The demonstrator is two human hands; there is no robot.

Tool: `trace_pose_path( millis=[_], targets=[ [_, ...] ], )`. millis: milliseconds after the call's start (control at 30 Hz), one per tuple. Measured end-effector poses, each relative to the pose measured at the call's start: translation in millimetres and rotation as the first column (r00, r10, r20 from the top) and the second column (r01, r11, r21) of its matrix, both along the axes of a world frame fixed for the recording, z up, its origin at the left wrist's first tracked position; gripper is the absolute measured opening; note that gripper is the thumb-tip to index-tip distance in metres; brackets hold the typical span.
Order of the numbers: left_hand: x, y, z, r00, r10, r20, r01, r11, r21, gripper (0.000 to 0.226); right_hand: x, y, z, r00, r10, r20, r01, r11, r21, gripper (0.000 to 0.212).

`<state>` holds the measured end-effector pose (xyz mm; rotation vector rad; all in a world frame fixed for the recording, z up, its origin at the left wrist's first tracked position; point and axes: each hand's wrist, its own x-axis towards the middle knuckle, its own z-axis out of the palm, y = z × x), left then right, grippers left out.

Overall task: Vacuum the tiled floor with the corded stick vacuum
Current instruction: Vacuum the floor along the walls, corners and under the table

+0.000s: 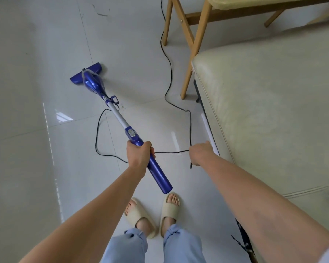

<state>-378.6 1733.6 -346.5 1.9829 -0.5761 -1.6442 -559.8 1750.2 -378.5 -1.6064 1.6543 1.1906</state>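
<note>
- My left hand [140,154] is wrapped around the blue handle of the stick vacuum [122,122], fingers curled tight on it just below the switch panel; my right hand [198,153] is held out well apart from it, closed on the black cord [168,73], lifting a stretch of it off the floor beside the sofa [264,111].
- The vacuum leans away from me, its floor head [86,73] flat on the tiled floor [36,111] ahead and to my left, near a grout line.
- The cord loops on the tiles between the vacuum and my sandalled feet [152,213], then snakes past the wooden chair legs [190,59] toward the top of the view, where its far end is out of sight.
- Progress, as I judge it: the job looks mid-course at best. Dark scuffs and specks show on the tiles beyond the head, near the top of the view, and a few bits lie beside the tube close to its clip, so that ground seems not yet covered.
- I cannot tell from this view whether the motor is running, or which tiles have already been passed over; the gloss of the floor hides fine dust.
- Left to do, by my reckoning: the marked patch ahead, the strip along the sofa, and under the chair.
</note>
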Motion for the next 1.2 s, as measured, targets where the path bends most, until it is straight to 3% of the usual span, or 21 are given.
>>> trace_pose_path(
  millis=[67,133,167,233,267,300,367,433,533,600,633,733,767,1000,1200],
  targets=[
    [4.7,1.0,-1.7,1.000,0.005,0.001,-0.005,1.000,0.003,0.025,4.2,2.7,0.3,0.986,-0.132,0.098,0.133,0.991,-0.010,0.014],
    [12.9,0.3,0.6,1.000,0.013,-0.002,-0.013,1.000,0.010,0.024,14.7,6.8,8.8,0.898,-0.353,0.263,0.358,0.933,0.032,0.012],
    [19.0,-1.3,5.6,1.000,0.018,-0.008,-0.018,1.000,0.011,0.023,21.7,9.8,18.6,0.779,-0.499,0.381,0.504,0.859,0.093,0.015],
    [29.6,-4.6,13.4,1.000,0.007,-0.017,-0.007,1.000,0.022,0.022,38.5,18.3,51.0,0.385,-0.762,0.520,0.701,0.608,0.373,0.027],
    [34.6,-6.3,18.1,1.000,0.000,-0.017,0.001,1.000,0.027,0.022,47.9,22.7,71.6,0.210,-0.826,0.522,0.685,0.505,0.524,0.032],
    [38.8,-8.0,22.9,1.000,-0.005,-0.018,0.005,0.999,0.033,0.022,56.9,27.2,91.3,0.111,-0.855,0.506,0.624,0.457,0.634,0.036],
    [45.2,-9.8,39.2,1.000,-0.005,-0.024,0.006,0.999,0.044,0.021,73.7,37.4,119.7,0.046,-0.865,0.501,0.523,0.448,0.725,0.041],
    [46.2,-9.7,51.1,0.999,-0.008,-0.033,0.010,0.998,0.061,0.018,92.2,44.0,130.7,0.016,-0.859,0.511,0.585,0.423,0.692,0.044],
    [39.8,-1.3,79.0,0.999,0.017,-0.034,-0.015,0.998,0.057,0.004,118.4,49.4,143.4,0.045,-0.829,0.557,0.762,0.389,0.517,0.038],
    [31.7,3.3,91.1,0.999,0.034,-0.008,-0.033,0.998,0.049,0.011,133.8,52.4,150.6,0.062,-0.828,0.557,0.809,0.369,0.458,0.030],
    [27.2,4.9,97.5,0.999,0.052,0.004,-0.052,0.998,0.046,0.014,138.1,54.1,154.3,0.126,-0.798,0.589,0.833,0.408,0.374,0.027],
    [18.4,8.3,114.7,0.990,0.139,0.031,-0.140,0.989,0.045,0.016,137.2,58.8,168.9,0.428,-0.568,0.703,0.802,0.597,-0.006,0.014],
    [16.2,10.3,118.6,0.987,0.156,0.041,-0.158,0.986,0.051,0.016,134.0,60.4,174.2,0.474,-0.521,0.710,0.778,0.626,-0.060,0.010],
    [0.5,46.4,159.8,0.995,0.095,0.044,-0.100,0.988,0.121,0.008,110.0,87.5,219.8,0.553,-0.496,0.669,0.704,0.708,-0.057,0.018],
    [3.3,99.7,184.5,0.984,0.134,-0.119,-0.117,0.982,0.145,0.007,110.3,136.5,250.7,0.634,-0.464,0.619,0.659,0.743,-0.117,0.020]
  ],
)
